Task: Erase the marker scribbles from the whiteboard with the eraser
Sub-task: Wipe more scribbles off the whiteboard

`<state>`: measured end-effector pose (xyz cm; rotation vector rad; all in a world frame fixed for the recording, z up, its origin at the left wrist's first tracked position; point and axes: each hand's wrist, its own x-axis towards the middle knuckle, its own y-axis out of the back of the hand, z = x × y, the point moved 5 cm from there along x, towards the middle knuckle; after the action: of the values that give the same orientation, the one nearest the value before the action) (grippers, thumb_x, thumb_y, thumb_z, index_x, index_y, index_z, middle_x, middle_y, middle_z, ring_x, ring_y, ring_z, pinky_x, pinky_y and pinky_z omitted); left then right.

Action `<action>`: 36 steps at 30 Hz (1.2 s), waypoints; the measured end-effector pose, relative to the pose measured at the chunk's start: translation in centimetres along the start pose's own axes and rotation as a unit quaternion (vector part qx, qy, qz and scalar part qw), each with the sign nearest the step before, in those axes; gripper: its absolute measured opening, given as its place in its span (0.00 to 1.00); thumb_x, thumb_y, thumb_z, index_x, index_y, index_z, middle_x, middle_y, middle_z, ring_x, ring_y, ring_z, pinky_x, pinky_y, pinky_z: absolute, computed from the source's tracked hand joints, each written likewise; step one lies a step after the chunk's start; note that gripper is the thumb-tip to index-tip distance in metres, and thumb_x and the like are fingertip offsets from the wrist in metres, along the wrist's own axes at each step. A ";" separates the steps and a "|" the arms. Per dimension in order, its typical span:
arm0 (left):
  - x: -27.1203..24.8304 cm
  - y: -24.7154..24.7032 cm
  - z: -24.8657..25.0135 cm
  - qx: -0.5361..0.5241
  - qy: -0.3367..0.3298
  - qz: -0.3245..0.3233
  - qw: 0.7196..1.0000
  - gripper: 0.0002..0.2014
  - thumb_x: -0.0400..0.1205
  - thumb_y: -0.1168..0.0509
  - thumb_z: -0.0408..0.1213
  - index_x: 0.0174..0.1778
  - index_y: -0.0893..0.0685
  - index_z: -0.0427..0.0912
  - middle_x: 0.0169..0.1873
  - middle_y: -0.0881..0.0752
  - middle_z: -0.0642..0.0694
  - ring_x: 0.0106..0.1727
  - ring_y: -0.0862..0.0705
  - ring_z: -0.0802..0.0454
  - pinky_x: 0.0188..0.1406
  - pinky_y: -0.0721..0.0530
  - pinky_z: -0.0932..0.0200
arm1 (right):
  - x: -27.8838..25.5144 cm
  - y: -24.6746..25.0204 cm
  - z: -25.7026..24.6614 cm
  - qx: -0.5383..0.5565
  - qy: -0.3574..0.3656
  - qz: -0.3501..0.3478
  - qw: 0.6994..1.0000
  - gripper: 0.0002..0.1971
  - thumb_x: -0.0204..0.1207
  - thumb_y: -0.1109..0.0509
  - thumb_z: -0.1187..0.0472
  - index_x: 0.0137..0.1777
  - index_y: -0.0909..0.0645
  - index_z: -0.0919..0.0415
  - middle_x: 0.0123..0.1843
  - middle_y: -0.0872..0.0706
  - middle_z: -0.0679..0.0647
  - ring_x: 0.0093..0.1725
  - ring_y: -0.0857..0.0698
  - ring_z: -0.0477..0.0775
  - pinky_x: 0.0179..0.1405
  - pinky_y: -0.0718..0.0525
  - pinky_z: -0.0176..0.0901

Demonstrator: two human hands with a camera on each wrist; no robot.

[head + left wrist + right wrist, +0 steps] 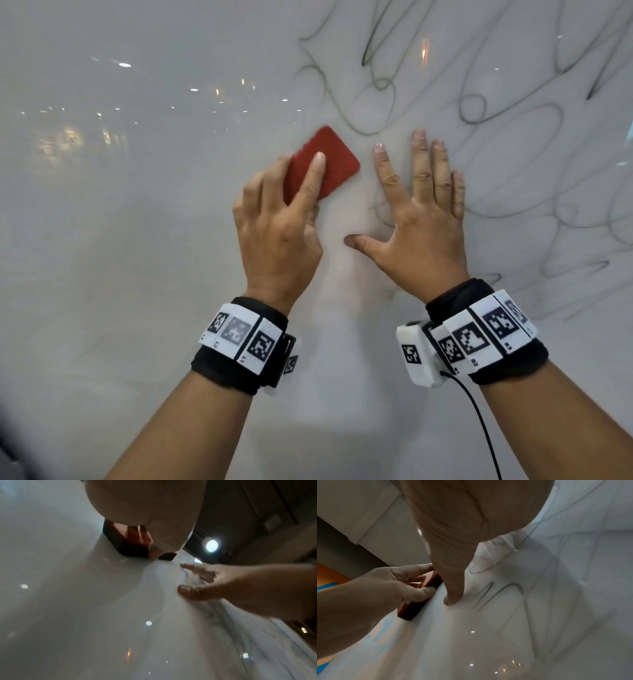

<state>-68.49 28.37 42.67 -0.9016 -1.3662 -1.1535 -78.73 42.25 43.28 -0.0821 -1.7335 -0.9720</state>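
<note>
Your left hand (277, 236) grasps the red eraser (334, 161) with its flat face against the whiteboard (137, 240): the index finger lies straight along its back to press it down, while the thumb, seen from the right wrist, clamps one long edge and the other fingers (412, 570) curl to the opposite side. That grip suits a firm, even wipe. The eraser sits just left of the scribbles (513, 102), near their lower-left loops, so the sweep looks ready to run into them.

Your right hand (421, 219) lies released and flat on the board just right of the eraser, fingers spread, holding nothing; I judge that it steadies you or the board. It covers part of the scribbles, so it will likely have to shift as the eraser works rightward.

Most of the scribbles remain. They are loops, not letters. The eraser shows no brand, and the wristbands (239, 337) carry only square coded markers.
</note>
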 end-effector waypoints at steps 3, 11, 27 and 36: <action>1.0 0.6 -0.4 -0.029 0.092 0.030 0.995 0.34 0.75 0.33 0.32 0.81 0.26 0.52 0.74 0.24 0.42 0.69 0.31 0.43 0.65 0.24 0.37 | -0.1 0.1 -0.1 0.001 -0.001 -0.002 1.000 0.59 0.63 0.26 0.28 0.88 0.56 0.40 0.90 0.62 0.56 0.88 0.63 0.58 0.85 0.57 0.64; 0.1 0.1 0.4 0.015 -0.068 -0.022 0.997 0.35 0.74 0.31 0.29 0.80 0.24 0.52 0.73 0.22 0.41 0.68 0.28 0.41 0.63 0.26 0.40 | -0.2 0.2 0.0 -0.003 0.000 0.012 1.000 0.59 0.62 0.24 0.28 0.88 0.53 0.40 0.90 0.58 0.56 0.88 0.59 0.59 0.85 0.53 0.64; 5.0 2.1 -2.7 -0.004 0.062 0.020 0.998 0.34 0.76 0.31 0.34 0.81 0.27 0.54 0.73 0.24 0.41 0.68 0.28 0.38 0.60 0.25 0.39 | 3.2 2.9 -0.6 -0.006 0.004 -0.008 1.000 0.61 0.61 0.22 0.30 0.88 0.56 0.39 0.89 0.63 0.56 0.88 0.64 0.60 0.85 0.58 0.66; 5.2 0.9 -0.4 0.033 -0.107 -0.011 0.994 0.34 0.76 0.30 0.33 0.81 0.25 0.53 0.72 0.22 0.42 0.67 0.27 0.41 0.59 0.27 0.42 | 3.3 2.6 -0.3 -0.006 0.006 0.006 1.000 0.60 0.61 0.23 0.28 0.88 0.55 0.39 0.90 0.61 0.55 0.88 0.62 0.59 0.85 0.55 0.67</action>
<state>-68.19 27.75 47.88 -0.9868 -1.5820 -1.0438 -78.49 42.48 47.47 -0.0948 -1.7147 -0.9723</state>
